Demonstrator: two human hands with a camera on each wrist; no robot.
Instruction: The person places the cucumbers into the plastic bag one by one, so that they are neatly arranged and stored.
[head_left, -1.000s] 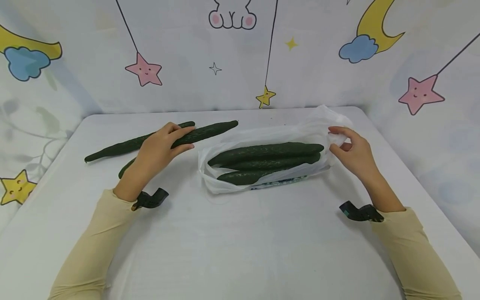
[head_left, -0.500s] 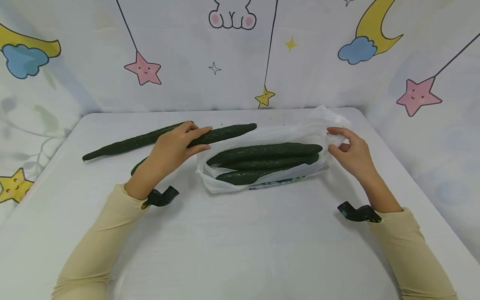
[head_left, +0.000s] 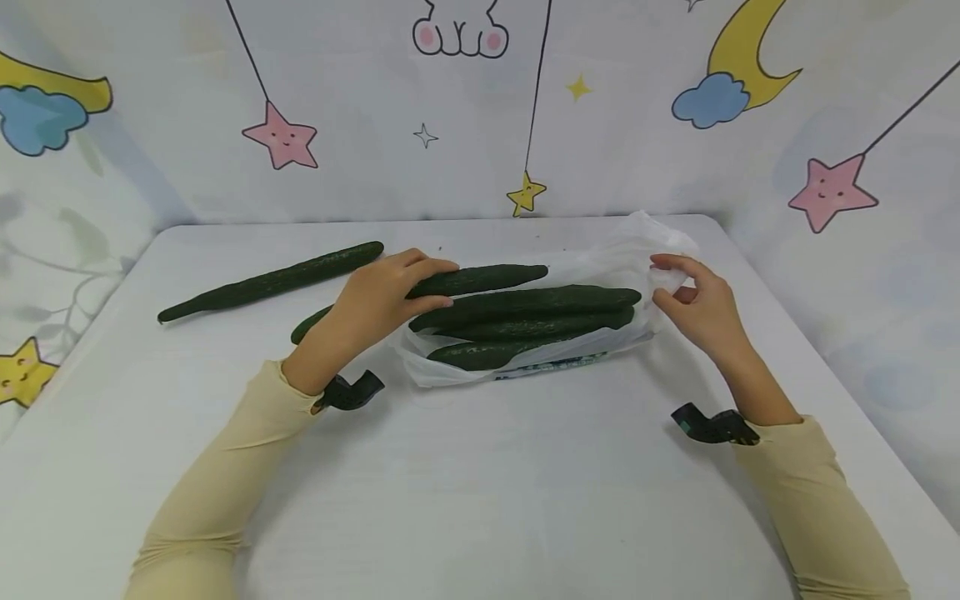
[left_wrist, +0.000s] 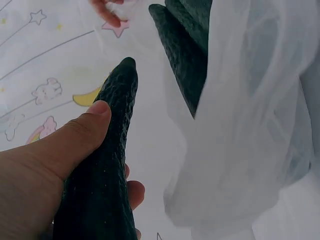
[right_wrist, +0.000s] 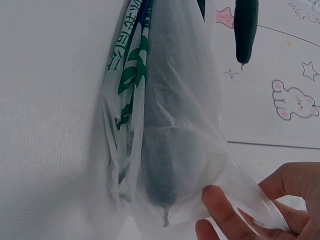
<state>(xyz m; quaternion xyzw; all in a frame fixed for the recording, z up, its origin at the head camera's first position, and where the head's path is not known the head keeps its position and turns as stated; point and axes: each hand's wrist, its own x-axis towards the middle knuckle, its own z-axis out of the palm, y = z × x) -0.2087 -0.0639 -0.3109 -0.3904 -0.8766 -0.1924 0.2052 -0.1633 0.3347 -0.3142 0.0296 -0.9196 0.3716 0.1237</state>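
Note:
My left hand [head_left: 375,300] grips a long dark green cucumber [head_left: 491,279] around its middle, thumb on the near side. Its front end overlaps the back part of a white plastic bag [head_left: 630,243]. Inside that bag lie 3 cucumbers [head_left: 528,303], side by side and lengthwise. In the left wrist view the held cucumber [left_wrist: 100,185] points up past the thumb, beside the bag [left_wrist: 240,160]. At the bag's right end my right hand [head_left: 701,304] pinches the thin plastic. The right wrist view shows a cucumber's end through the film, above the fingers [right_wrist: 225,210].
Another cucumber [head_left: 270,286] lies slanted on the white table [head_left: 525,483] at the back left, behind my left hand. Green print [right_wrist: 132,65] runs along the bag's near side. A patterned curtain [head_left: 360,100] hangs behind the table.
My left hand has carried its cucumber to the right, from beside the bag to over its back edge. The right hand stays at the bag's right end.

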